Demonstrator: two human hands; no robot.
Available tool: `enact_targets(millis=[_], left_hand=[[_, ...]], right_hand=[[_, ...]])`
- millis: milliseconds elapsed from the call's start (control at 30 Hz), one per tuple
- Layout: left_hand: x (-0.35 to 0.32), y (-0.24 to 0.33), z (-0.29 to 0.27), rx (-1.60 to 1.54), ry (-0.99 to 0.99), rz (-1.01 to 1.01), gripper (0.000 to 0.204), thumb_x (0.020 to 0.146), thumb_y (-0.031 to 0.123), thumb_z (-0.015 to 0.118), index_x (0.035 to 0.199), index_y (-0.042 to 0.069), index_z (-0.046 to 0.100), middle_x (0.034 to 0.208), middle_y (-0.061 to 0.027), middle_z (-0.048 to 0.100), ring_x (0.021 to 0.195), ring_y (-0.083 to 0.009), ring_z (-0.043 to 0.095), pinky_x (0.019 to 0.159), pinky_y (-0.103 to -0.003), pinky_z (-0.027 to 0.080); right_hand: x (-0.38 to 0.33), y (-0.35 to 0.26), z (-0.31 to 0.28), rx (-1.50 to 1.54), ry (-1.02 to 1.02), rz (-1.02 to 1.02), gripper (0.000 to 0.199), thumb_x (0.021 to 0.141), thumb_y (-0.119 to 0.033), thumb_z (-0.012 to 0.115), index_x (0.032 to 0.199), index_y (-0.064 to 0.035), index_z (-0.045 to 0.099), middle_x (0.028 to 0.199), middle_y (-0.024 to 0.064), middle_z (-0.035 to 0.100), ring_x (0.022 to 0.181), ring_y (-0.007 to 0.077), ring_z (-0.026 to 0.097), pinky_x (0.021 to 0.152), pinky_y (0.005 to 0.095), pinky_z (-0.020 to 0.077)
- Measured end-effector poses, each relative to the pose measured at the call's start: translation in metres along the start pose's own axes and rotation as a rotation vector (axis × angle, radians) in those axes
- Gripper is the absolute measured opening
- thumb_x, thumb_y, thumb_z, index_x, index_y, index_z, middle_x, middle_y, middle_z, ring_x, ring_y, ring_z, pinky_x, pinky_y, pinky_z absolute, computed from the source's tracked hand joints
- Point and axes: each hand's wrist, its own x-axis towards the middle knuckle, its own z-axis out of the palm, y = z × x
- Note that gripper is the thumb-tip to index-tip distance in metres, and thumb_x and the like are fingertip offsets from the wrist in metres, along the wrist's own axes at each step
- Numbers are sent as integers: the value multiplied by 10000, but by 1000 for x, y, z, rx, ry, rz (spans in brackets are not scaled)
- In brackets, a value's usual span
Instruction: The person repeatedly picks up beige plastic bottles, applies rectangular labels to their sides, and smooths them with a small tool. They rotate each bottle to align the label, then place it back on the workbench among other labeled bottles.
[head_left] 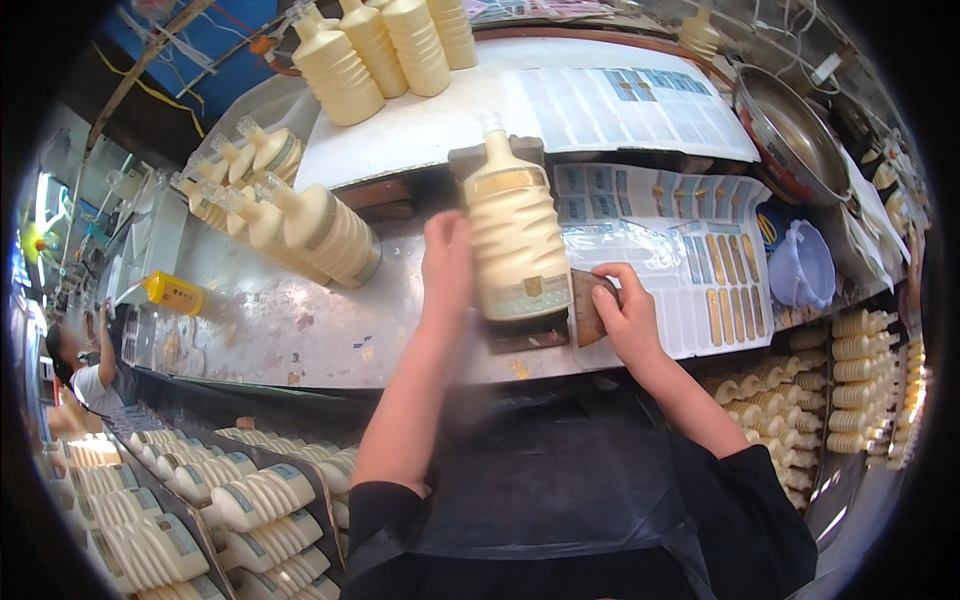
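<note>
Bottle [515,225] lies mid-frame. Left hand [445,265] blurred at its left edge, half curled, hold unclear. Right hand [628,312], right of centre, pinches brown wedge [587,318].

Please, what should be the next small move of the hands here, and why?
Probably smooth the lower label with the flat brown tool: the label is on the bottle, and the right hand holds the tool close beside it.

The right hand [630,312] grips a flat brown piece [587,312] beside the cream bottle [517,235], which the blurred left hand [446,265] may touch.
</note>
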Motion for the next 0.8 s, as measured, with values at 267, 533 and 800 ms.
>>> enact_targets(millis=[267,533,800], left_hand=[[59,38,21,-164,-178,-123,394,1058,376,570,1277,49,584,1144,-71,636,1040,-160,571,947,-320,474],[51,92,7,155,-287,-26,463,839,406,810,993,-20,716,1002,-120,753,878,-188,713,803,-345,555],[-40,126,-91,222,41,197,402,849,342,808,1065,20,702,962,-119,715,857,-229,689,793,-356,551]], right_hand=[[5,22,10,407,-56,4,252,989,-62,596,1240,-42,584,837,-63,539,675,17,411,593,207,335],[24,7,-12,549,41,155,269,1029,-113,549,1296,-75,550,777,-73,506,600,5,402,484,195,280],[26,-6,-22,524,-40,125,327,1021,-155,580,1326,-37,589,893,-36,623,645,9,486,511,183,327]])
